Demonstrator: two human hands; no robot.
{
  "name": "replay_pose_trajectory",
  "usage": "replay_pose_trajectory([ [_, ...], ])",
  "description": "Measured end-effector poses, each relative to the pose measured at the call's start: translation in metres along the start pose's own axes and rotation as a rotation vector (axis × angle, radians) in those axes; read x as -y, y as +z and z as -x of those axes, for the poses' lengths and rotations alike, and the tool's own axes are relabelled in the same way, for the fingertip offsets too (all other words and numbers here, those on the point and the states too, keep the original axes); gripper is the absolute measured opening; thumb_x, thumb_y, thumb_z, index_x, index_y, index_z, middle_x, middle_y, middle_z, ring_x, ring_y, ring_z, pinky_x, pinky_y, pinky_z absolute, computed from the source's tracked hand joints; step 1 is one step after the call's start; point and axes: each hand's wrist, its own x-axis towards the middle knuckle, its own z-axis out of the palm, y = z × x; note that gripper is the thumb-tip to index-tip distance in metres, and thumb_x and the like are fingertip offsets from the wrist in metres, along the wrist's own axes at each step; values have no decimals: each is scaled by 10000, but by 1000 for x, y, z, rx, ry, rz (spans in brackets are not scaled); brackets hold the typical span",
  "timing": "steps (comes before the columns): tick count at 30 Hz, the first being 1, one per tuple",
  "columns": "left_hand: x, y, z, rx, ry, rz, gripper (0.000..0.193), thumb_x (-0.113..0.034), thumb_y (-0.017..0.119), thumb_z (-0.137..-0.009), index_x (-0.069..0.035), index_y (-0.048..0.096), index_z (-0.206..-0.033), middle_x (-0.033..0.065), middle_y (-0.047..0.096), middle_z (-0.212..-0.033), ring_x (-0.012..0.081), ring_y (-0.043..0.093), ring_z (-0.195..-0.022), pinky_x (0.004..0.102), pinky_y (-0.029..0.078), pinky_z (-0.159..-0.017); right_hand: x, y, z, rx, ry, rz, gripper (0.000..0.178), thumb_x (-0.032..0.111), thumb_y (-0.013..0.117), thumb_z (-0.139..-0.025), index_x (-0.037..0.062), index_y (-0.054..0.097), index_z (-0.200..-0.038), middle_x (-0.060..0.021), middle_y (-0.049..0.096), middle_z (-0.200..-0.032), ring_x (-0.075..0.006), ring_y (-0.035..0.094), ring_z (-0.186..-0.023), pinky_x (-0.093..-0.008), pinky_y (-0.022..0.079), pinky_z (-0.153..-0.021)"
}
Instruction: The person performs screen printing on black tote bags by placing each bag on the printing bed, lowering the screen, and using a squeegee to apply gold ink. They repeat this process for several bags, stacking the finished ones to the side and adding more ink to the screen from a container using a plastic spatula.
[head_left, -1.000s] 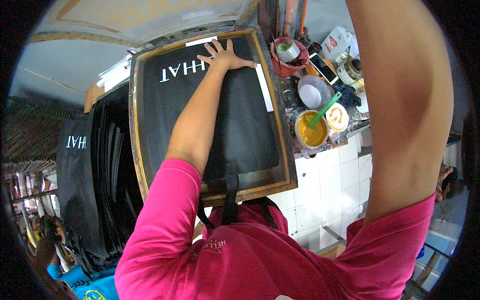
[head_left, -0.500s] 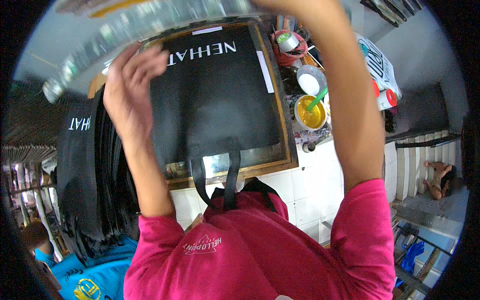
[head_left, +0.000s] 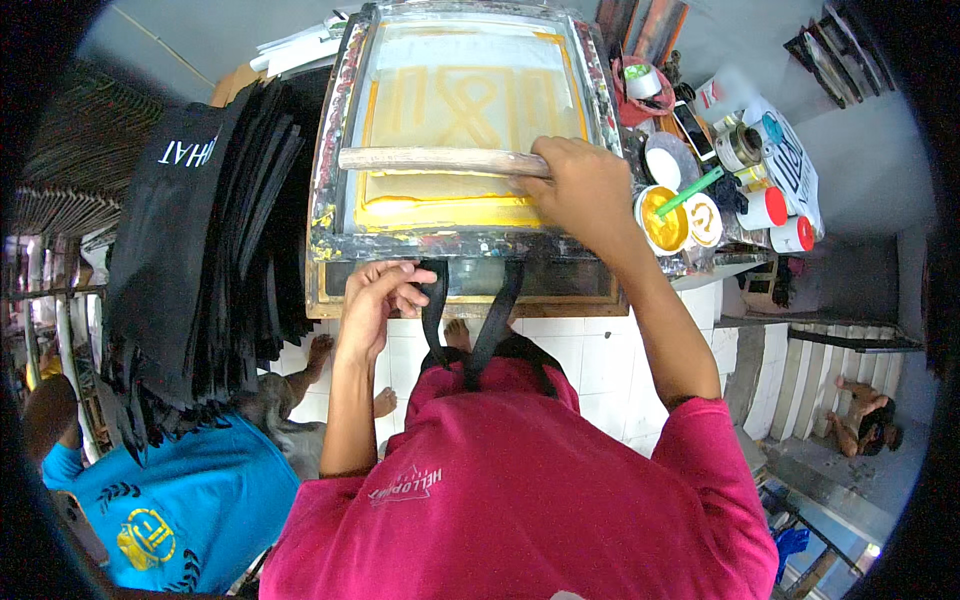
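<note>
A screen-printing frame (head_left: pixel 450 244) with ink-spattered edges lies flat over the wooden-edged board (head_left: pixel 590 303). Yellow ink (head_left: pixel 450 213) streaks its pale mesh, and letter-like shapes show in the middle. My right hand (head_left: pixel 583 190) is closed around the right end of a wooden-handled squeegee (head_left: pixel 430 160), which lies across the mesh. Just below the frame's near edge, my left hand (head_left: pixel 372 300) has loosely bent fingers held apart, close to a black bag strap (head_left: pixel 433 310). Two black straps hang toward me from under the frame; the rest of the bag is hidden.
A yellow ink tub (head_left: pixel 650 232) with a green stirrer (head_left: pixel 690 192) stands right of the frame, near red-lidded jars (head_left: pixel 765 207) and a phone (head_left: pixel 693 130). Black printed bags (head_left: pixel 170 260) hang in a stack on the left. Beside them is a person in a blue shirt (head_left: pixel 200 500).
The printing frame has come down over the black bag. My right hand now grips the squeegee on the mesh, and my left hand has dropped to the near edge.
</note>
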Motion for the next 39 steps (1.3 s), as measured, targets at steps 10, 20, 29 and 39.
replay_pose_trajectory([
  [10,-4,4,-1,-20,-33,36,312,-56,525,-873,137,630,-1095,247,737,-955,178,703,-618,243,550,-529,14,11,16,100,-63,36,263,266,743,-799,68,634,-935,-127,691,-877,-317,688,-827,-463,536,-699],
  [20,-4,0,-4,-54,-161,195,389,-83,482,-871,187,558,-1142,316,682,-1077,312,709,-886,328,610,-705,-91,63,-161,186,19,171,482,425,745,-832,92,683,-1174,-207,728,-1016,-391,696,-976,-500,548,-827],
  [29,6,-1,4,-71,-283,757,440,-88,456,-883,205,477,-1212,400,565,-1287,444,600,-1228,463,544,-1031,-146,60,-247,259,69,-64,606,525,792,-720,111,747,-1161,-211,727,-1092,-388,690,-1036,-463,527,-934],
  [39,-18,-8,15,15,-209,236,430,-310,517,-995,92,665,-1031,265,732,-885,292,738,-671,301,597,-543,-141,92,-200,13,-21,166,456,463,719,-833,125,695,-1137,-189,736,-962,-394,709,-902,-525,549,-817],
])
